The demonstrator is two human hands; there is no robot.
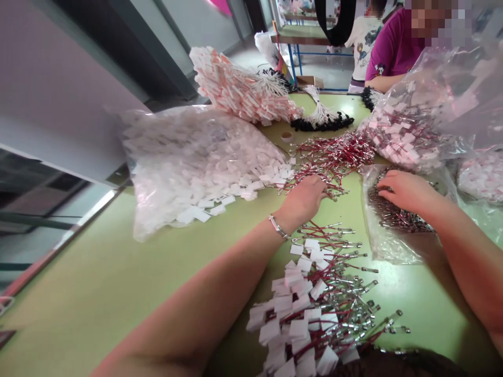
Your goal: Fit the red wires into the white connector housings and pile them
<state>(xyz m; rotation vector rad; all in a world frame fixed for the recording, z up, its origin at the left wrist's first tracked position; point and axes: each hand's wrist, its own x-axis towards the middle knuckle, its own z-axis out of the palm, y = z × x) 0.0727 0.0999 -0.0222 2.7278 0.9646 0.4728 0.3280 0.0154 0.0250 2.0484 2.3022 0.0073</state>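
Note:
My left hand [304,201], with a silver bracelet at the wrist, rests at the near edge of a pile of red cords with metal ends [341,149]. Its fingers are curled down, and whatever they grip is hidden. My right hand [406,189] reaches into a flat clear bag [389,246] of small metal clasps [406,220]. Thumb and fingers are bent together there, with dark metal pieces showing between them. In front of me lie red cords with white tags [298,301] at their left ends and silver clasps [365,301] at their right ends.
A big clear bag of white tags [196,162] spills at left. Behind it are bundled pink-white pieces [239,86], white cords with black ends [320,115] and a tape roll [286,137]. Filled bags [416,125] stand at right. A person in purple [393,47] sits opposite.

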